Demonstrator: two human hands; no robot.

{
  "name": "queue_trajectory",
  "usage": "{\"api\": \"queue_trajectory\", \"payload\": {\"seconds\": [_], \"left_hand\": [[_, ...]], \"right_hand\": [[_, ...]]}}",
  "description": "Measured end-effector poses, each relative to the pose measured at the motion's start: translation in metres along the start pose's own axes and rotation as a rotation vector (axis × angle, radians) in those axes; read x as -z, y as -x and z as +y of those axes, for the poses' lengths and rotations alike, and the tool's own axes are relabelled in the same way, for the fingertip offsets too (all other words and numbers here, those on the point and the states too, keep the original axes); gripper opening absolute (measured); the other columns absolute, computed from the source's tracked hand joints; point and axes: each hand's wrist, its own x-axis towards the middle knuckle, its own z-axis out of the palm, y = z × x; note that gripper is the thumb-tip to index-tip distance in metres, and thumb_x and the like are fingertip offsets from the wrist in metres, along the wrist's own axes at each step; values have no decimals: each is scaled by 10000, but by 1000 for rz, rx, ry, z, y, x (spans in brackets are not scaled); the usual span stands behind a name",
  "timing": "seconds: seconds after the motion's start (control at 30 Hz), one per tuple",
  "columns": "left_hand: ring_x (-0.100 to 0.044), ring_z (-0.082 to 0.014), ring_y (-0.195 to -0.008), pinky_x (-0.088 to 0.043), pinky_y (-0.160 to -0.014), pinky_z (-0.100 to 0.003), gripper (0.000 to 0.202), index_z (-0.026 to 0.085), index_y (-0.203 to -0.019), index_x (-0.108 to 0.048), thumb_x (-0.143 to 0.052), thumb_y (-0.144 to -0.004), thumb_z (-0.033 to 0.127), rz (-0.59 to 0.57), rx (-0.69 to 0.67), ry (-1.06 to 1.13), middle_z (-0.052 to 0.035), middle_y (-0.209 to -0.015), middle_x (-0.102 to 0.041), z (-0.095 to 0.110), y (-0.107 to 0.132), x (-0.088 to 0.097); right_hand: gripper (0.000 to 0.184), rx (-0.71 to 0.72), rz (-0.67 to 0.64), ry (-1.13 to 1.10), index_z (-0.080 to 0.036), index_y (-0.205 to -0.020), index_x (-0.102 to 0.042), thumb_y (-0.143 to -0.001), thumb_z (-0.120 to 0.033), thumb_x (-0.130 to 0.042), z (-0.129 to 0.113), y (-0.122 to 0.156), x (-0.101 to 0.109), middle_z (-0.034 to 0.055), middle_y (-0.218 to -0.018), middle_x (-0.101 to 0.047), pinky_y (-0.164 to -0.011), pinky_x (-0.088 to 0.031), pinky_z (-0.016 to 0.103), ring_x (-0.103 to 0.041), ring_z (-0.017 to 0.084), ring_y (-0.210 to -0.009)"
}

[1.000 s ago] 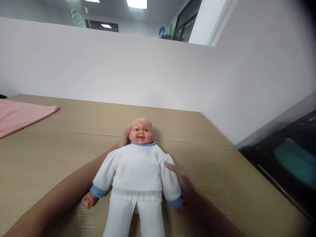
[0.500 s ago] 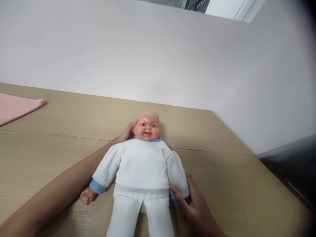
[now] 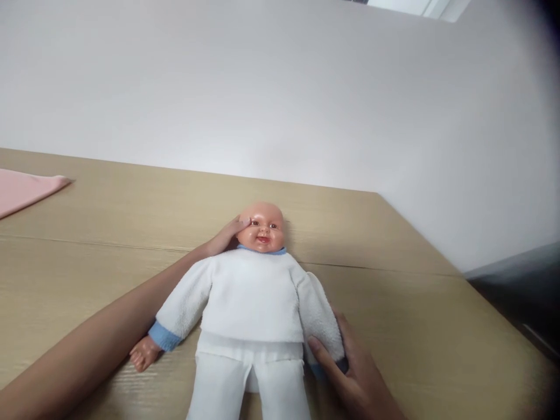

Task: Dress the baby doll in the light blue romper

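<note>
Right hand moved down the doll's sleeve, half-closed around it, left hand cupping the head

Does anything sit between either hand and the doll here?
Nothing visible does. The left hand touches the side of the doll's head, its thumb beside the eye; the right hand holds the sleeved arm near the cuff. The pink cloth lies well aside.

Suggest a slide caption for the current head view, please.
Doll on a table, left hand against its head, right hand around one sleeve.
</note>
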Motion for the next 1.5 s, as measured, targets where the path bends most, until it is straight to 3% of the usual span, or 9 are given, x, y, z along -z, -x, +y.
{"api": "queue_trajectory", "payload": {"seconds": [0.17,0.37,0.5,0.73,0.9,1.1,1.27,1.5], "left_hand": [[-692,-384,-1463,-424,-1344,-532,531,196,-1401,-776,-898,-970,481,122,-51,-38,-131,-1454,-806,-7,-4,8],[-742,-393,-1371,-488,-1264,-525,454,173,-1323,-797,-864,-996,481,75,-41,-10,-151,-1410,-824,-8,-5,7],[-753,-375,-1346,-495,-1255,-514,445,180,-1328,-785,-860,-1003,475,109,-35,-10,-144,-1395,-829,-7,-4,5],[-743,-400,-1372,-532,-1235,-537,540,193,-1373,-760,-882,-980,542,148,14,-34,-160,-1451,-801,-4,-2,1],[-744,-397,-1380,-541,-1236,-531,543,186,-1388,-769,-874,-987,538,137,14,-13,-160,-1455,-803,-4,-2,0],[-730,-377,-1409,-509,-1278,-525,540,176,-1412,-770,-863,-996,508,107,34,6,-154,-1450,-808,-2,-1,-2],[-741,-385,-1390,-520,-1265,-532,520,159,-1367,-791,-863,-997,517,94,30,18,-167,-1438,-814,-4,-4,0],[-762,-408,-1359,-501,-1298,-549,520,125,-1291,-826,-877,-975,534,111,-17,-24,-187,-1377,-842,1,-1,-8]], "right_hand": [[671,21,-34,5,-285,-1475,-714,-948,-693,-792,-4,0,2,167,-1498,-779,-1187,-604,608,-720,466,-1396],[640,26,-29,28,-295,-1459,-731,-949,-678,-784,-3,-1,2,151,-1478,-794,-1131,-651,573,-736,471,-1380],[619,22,-14,42,-337,-1466,-738,-953,-682,-773,-3,0,1,138,-1464,-805,-1057,-696,566,-754,477,-1355],[652,85,-13,93,-249,-1554,-678,-1035,-642,-712,-2,0,1,167,-1472,-796,-1114,-682,530,-756,433,-1377],[606,141,1,97,-314,-1514,-707,-1008,-645,-732,1,0,0,130,-1414,-829,-1016,-731,550,-807,454,-1283],[601,142,-9,127,-278,-1559,-638,-1067,-620,-683,10,1,-1,162,-1457,-795,-1086,-688,545,-793,411,-1305],[568,178,9,134,-282,-1491,-679,-1053,-641,-699,3,-1,-2,162,-1439,-806,-1094,-683,533,-797,397,-1297],[724,153,98,149,-274,-1617,-590,-1025,-670,-716,16,-5,-8,169,-1576,-736,-1214,-609,600,-731,424,-1429]]}}
